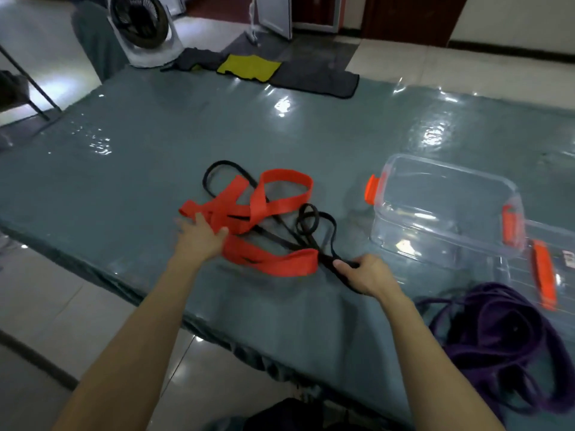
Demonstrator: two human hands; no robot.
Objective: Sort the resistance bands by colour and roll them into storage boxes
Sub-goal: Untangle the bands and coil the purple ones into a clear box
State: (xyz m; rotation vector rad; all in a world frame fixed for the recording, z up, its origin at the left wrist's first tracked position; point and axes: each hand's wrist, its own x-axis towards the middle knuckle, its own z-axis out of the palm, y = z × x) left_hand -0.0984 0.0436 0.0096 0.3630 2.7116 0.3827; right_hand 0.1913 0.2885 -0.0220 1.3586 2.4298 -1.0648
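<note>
Nearest the front edge of the table point(109, 150), at the right, a heap of purple bands point(497, 331) lies apart from the rest, which reads as one colour sorted out. Just beyond it the right hand point(368, 275) has its fingers curled round the near end of the black band point(309, 223), a grip suited to drawing that thin loop toward the body. Across from it the left hand point(199, 239) lies flat with fingers spread, holding nothing, pressing down on the orange band point(264, 206), probably to pin it while the black one slides free. Both bands cross each other beyond the hands, the black running from the right fist away through the orange folds. Farther right stands a clear storage box point(445, 209), open and apparently without bands, near enough to drop a roll into. At the far edge lie grey and yellow cloths point(249, 68) beside a fan point(140, 29)
</note>
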